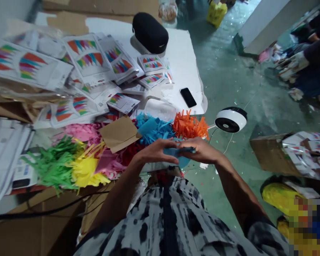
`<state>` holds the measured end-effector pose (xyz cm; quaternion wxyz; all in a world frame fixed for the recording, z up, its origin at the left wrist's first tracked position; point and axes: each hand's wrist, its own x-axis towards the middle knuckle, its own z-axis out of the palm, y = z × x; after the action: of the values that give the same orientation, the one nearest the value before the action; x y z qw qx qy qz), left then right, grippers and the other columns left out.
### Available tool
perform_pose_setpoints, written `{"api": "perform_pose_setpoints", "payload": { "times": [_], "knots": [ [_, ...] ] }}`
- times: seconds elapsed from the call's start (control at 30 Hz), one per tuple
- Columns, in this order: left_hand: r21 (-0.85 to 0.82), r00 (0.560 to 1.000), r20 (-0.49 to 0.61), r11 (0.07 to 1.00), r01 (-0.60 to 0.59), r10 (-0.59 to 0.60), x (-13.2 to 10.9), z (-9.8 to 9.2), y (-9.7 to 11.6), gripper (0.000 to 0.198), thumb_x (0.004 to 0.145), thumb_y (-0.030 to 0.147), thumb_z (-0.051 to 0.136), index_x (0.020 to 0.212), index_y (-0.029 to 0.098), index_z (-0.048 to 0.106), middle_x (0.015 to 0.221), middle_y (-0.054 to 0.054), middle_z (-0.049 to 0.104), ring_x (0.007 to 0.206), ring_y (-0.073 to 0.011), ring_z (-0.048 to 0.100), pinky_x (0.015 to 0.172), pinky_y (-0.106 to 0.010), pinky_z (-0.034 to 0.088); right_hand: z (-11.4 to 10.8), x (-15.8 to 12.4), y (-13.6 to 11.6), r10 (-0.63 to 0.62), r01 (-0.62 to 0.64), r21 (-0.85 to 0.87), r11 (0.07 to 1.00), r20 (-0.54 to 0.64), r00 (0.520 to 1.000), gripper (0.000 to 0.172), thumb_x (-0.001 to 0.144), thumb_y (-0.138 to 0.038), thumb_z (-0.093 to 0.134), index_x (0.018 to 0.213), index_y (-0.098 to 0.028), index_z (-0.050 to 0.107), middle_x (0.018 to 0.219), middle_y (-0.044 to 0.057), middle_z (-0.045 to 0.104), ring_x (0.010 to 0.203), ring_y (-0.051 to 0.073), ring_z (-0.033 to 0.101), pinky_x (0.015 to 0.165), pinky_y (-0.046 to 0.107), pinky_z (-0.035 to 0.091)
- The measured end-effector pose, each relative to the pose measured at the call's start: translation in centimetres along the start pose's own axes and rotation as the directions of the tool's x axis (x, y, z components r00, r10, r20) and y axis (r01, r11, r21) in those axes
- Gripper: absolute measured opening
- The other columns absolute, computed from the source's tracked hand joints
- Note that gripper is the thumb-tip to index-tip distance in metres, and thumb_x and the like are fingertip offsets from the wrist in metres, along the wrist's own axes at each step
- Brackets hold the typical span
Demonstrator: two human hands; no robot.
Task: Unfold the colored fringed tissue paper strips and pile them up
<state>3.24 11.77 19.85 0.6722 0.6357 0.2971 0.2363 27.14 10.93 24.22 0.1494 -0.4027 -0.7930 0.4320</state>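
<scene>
My left hand (156, 151) and my right hand (200, 151) meet in front of my chest, both closed on a folded blue paper piece (180, 152). Just beyond the hands lie heaps of fringed paper: blue (153, 128), orange (189, 126), pink (80, 133), green (54, 161) and yellow (86, 170). A brown cardboard scrap (120, 133) rests on the heaps. Behind them are several packaged cards printed with coloured fans (88, 58).
A black phone (188, 97) lies on the white board (181, 53), with a black case (150, 32) at its far end. A small white fan (230, 120) stands on the green floor. At right sits a cardboard box (272, 153); another person's gloved hand (296, 64) is far right.
</scene>
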Motion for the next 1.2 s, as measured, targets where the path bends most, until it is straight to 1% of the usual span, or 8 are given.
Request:
{"api": "perform_pose_setpoints", "payload": {
  "times": [0.13,0.27,0.47,0.7,0.8,0.9,1.03,1.2],
  "knots": [
    [-0.242,0.947,0.208,0.925,0.291,-0.244,0.2,1.6,-4.5,0.034,0.049,0.037,0.099,0.07,0.019,0.079,0.066,-0.003,0.071,0.062,-0.0249,0.068,0.06,-0.033,0.054,-1.2,-1.2,2.6,0.07,-0.095,0.22,0.971,0.122,0.99,0.033,0.097,-0.052,0.065,0.096,-0.022,0.077,0.091,0.002,0.077,0.081,0.016,0.068,0.074,0.028,0.052],
    [-0.316,0.891,0.305,0.847,0.428,-0.336,0.3,3.6,-7.8,0.034,0.05,0.033,0.099,0.07,0.019,0.077,0.055,-0.002,0.066,0.049,-0.0182,0.06,0.051,-0.028,0.047,-2.5,-2.1,5.1,0.111,-0.116,0.111,0.987,0.049,0.993,0.028,0.097,-0.047,0.064,0.096,-0.022,0.078,0.092,0.002,0.078,0.083,0.018,0.069,0.077,0.03,0.052],
    [0.005,0.958,-0.183,0.975,0.224,-0.219,-0.2,2.5,-7.4,0.034,0.077,0.046,0.081,0.095,0.017,0.077,0.082,-0.001,0.074,0.073,-0.0178,0.066,0.068,-0.025,0.05,-3.2,-4.9,3.2,-0.203,0.115,-0.367,0.923,-0.211,0.956,0.021,0.099,-0.024,0.061,0.112,-0.028,0.077,0.101,0.002,0.081,0.094,0.02,0.072,0.095,0.039,0.048],
    [0.669,0.932,-0.361,0.686,0.286,-0.037,-5.4,-0.5,-7.2,0.039,0.088,0.026,0.061,0.125,0.02,0.071,0.121,-0.011,0.074,0.114,-0.0299,0.066,0.105,-0.044,0.049,8.8,-7.7,4.9,-0.351,0.072,-0.659,0.749,-0.301,0.887,0.039,0.101,-0.011,0.06,0.135,-0.028,0.068,0.123,0.002,0.079,0.104,0.018,0.07,0.102,0.041,0.041],
    [0.816,0.899,-0.437,0.429,0.387,0.021,-7.3,0.9,-8.6,0.072,0.082,0.016,0.059,0.154,0.018,0.051,0.152,-0.019,0.056,0.146,-0.0399,0.045,0.123,-0.064,0.027,15.8,-8.2,9.0,-0.275,0.009,-0.661,0.75,-0.3,0.914,0.038,0.103,-0.012,0.058,0.136,-0.028,0.067,0.129,0.002,0.077,0.112,0.019,0.068,0.103,0.04,0.039],
    [0.905,0.954,-0.285,0.354,0.236,0.091,-7.7,4.2,-10.6,0.082,0.083,0.009,0.053,0.163,0.021,0.037,0.17,-0.014,0.035,0.162,-0.0355,0.017,0.13,-0.065,0.006,20.7,-8.6,12.2,-0.168,-0.046,-0.642,0.765,-0.268,0.949,0.037,0.103,-0.016,0.059,0.137,-0.028,0.068,0.135,0.003,0.074,0.119,0.022,0.065,0.105,0.041,0.037],
    [0.909,0.996,0.034,0.413,-0.064,0.08,-6.8,8.0,-14.6,0.062,0.093,0.013,0.049,0.154,0.022,0.051,0.159,-0.011,0.052,0.158,-0.0287,0.032,0.133,-0.059,0.009,23.0,-9.2,13.5,-0.075,-0.081,-0.62,0.78,-0.222,0.972,0.038,0.104,-0.018,0.058,0.14,-0.03,0.066,0.139,0.003,0.071,0.124,0.024,0.062,0.11,0.044,0.033],
    [0.893,0.996,0.007,0.447,-0.045,0.087,-6.1,9.0,-18.7,0.035,0.097,0.017,0.056,0.129,0.018,0.07,0.133,-0.015,0.071,0.134,-0.0298,0.06,0.123,-0.057,0.037,22.4,-10.1,13.5,0.018,-0.13,-0.585,0.801,-0.194,0.981,0.046,0.105,-0.013,0.05,0.147,-0.029,0.06,0.142,0.005,0.07,0.119,0.022,0.063,0.107,0.042,0.033]
  ]
}}
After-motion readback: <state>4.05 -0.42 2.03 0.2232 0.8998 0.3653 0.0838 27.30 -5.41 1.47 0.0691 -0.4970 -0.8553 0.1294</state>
